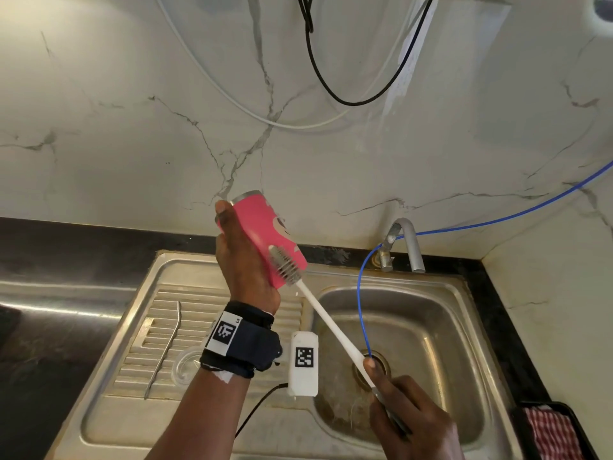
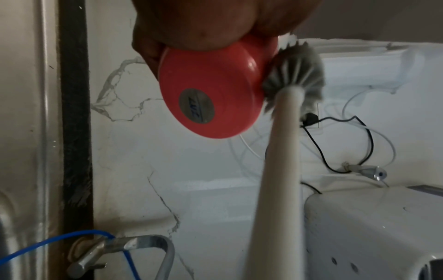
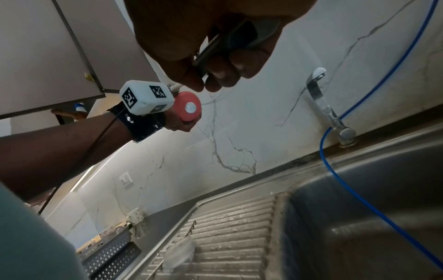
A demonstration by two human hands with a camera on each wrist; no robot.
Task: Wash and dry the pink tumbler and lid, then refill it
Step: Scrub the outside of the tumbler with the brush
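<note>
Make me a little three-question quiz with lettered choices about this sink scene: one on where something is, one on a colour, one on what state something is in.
1. Where does the metal straw lie?
A. in the basin
B. on the ribbed drainboard
C. inside the tumbler

2. What colour is the thin hose running down into the sink?
A. blue
B. green
C. yellow

3. What is the brush doing?
A. lying in the basin
B. hanging on the wall
C. pressed against the outside of the pink tumbler

Answers:
1 B, it rests across the ridges left of the basin.
2 A, it loops blue from the tap toward the drain.
3 C, the right hand grips its handle while the left hand holds the tumbler.
</note>
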